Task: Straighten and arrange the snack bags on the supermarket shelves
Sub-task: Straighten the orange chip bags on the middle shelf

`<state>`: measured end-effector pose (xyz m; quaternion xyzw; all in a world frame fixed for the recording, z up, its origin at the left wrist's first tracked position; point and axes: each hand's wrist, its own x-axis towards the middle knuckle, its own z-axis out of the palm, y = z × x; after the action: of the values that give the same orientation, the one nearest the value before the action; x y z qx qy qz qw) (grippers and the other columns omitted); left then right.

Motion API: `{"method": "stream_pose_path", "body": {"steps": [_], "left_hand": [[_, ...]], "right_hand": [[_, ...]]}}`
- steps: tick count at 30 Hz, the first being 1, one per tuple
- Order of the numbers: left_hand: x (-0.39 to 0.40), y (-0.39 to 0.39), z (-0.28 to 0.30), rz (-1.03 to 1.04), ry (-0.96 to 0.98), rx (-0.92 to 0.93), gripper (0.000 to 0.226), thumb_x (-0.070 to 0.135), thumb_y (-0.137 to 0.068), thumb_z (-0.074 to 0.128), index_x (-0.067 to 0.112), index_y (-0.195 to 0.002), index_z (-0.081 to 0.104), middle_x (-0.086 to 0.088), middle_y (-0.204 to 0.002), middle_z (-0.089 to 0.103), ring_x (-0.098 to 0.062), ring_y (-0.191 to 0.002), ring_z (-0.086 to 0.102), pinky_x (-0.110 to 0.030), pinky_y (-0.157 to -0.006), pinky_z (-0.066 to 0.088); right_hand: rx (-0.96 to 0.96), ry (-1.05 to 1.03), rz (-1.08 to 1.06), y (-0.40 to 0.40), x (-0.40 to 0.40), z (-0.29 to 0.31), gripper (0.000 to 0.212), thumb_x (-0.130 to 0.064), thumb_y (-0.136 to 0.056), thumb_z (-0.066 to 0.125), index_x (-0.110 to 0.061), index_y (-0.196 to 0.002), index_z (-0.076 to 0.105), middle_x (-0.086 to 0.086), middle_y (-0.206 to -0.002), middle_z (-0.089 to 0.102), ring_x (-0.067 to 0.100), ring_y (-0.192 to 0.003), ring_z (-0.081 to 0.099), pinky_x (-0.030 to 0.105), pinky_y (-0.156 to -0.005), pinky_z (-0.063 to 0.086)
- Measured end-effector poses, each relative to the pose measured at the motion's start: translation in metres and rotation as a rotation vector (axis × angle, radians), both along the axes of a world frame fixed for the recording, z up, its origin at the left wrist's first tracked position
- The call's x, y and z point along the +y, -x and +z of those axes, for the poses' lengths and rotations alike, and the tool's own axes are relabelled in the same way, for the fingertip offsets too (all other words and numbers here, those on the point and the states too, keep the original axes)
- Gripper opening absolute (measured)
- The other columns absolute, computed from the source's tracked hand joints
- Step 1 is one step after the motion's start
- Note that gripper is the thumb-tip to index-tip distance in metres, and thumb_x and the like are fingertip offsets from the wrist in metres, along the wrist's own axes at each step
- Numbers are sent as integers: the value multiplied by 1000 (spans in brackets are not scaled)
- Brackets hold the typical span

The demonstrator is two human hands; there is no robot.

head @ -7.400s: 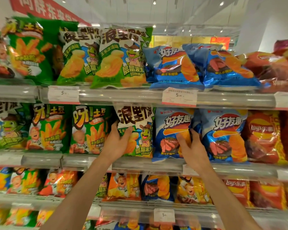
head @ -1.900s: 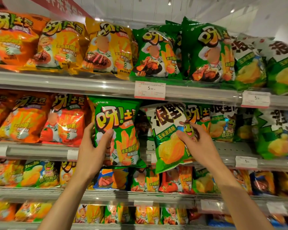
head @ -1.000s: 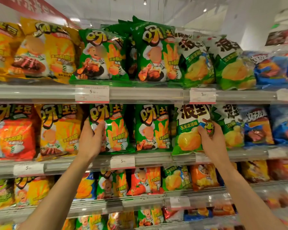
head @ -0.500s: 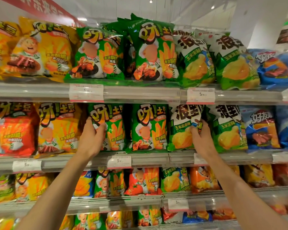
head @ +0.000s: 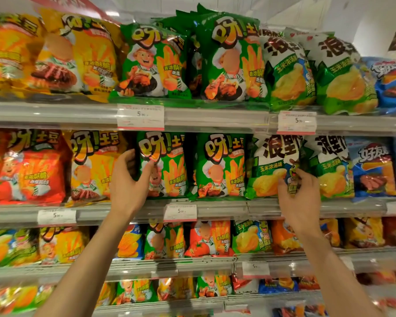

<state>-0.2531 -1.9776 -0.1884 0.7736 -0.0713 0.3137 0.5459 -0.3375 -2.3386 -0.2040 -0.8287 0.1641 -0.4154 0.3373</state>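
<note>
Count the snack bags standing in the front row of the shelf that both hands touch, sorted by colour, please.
Partly cut-off bags at both frame edges are included.
Orange-red bags: 2
Yellow bag: 1
Green fries bags: 2
Green-and-white corn bags: 2
Blue bags: 2
Total: 9

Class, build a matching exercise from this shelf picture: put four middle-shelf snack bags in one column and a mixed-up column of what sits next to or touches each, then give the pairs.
Column 1
1. red bag
2. green fries bag
3. white-topped corn bag
4. blue bag

Column 2
A. gripped by the right hand
B. furthest right of the four
C. gripped by the left hand
D. furthest left of the four

Pairs: 1-D, 2-C, 3-A, 4-B
</note>
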Motion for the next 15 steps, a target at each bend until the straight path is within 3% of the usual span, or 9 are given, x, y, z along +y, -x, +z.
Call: {"method": "stream_pose_path", "body": {"steps": [3,5,8,11,15], "left_hand": [[13,6,-3,-49,35,-10,49,36,-98,69,19,-140,52,-2,-134,61,-16,-120,61,-32,-102,51],[21,12,-7,-75,54,-40,35,28,-98,69,19,-130,58,-1,-125,64,-3,-111,62,-17,-94,49],[34,24,-20,-138,75,-23,17,23,-100,67,26,-116,62,14,-111,67,11,-97,61,-3,-79,43],[51,39,-37,-206,95,70,9,29,-101,65,32,-109,64,27,-105,68,8,-97,63,-5,-75,46],[74,59,-62,-206,178,175,7,31,-100,66,34,-107,66,24,-101,71,1,-95,68,-24,-79,53]], "right_hand": [[16,-94,82,11,22,-7,37,-35,-98,60,-18,-131,58,4,-131,57,13,-106,60,19,-82,45],[14,-195,219,20,46,-15,24,-28,-98,63,-25,-121,61,-8,-113,67,5,-99,64,14,-79,45],[101,-304,339,28,87,-28,20,-15,-99,63,-32,-107,63,-12,-95,73,4,-91,68,26,-81,53],[218,-301,404,26,124,-42,16,-9,-98,61,-22,-101,68,-11,-87,74,7,-83,70,29,-82,56],[283,-456,508,25,168,-54,18,-6,-95,59,-20,-99,71,-12,-80,76,-1,-72,70,11,-63,51]]}}
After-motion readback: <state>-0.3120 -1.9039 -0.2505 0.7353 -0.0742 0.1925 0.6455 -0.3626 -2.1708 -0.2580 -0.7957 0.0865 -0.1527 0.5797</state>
